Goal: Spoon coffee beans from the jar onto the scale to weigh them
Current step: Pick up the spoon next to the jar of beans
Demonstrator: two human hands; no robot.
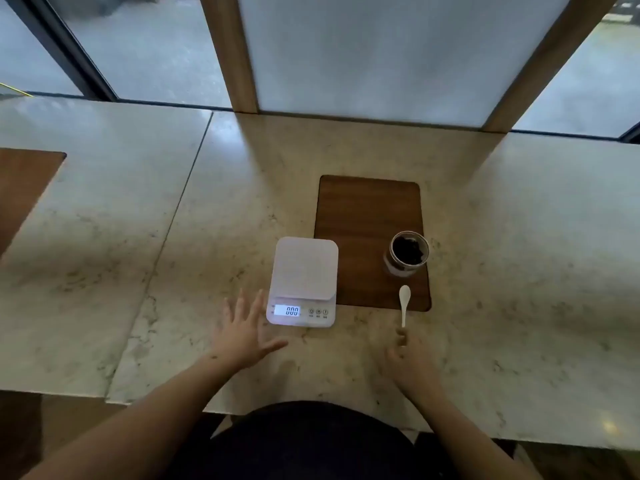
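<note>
A: Nearest first. Hands?

B: Left hand (246, 332), fingers spread, palm down over the counter (138, 258), just left of the scale's (304, 282) near corner. It holds nothing. Contact with the scale: cannot tell.

A: Right hand?

B: Right hand (410, 358), near and right of the scale, fingers drawn together at the handle end of the spoon (403, 304). Whether it is a firm grip or only a touch is blurred, so I cannot tell.

A: Spoon?

B: White, bowl end pointing away, over the near edge of the mat (367, 216); bowl appears empty.

A: Scale?

B: White, platform bare, display lit with zeros. Its right edge overlaps the mat's left edge.

A: Jar?

B: Jar (407, 252), lid off, dark beans (408, 250) inside. Upright on the mat, right of the scale, just beyond the spoon.
</note>
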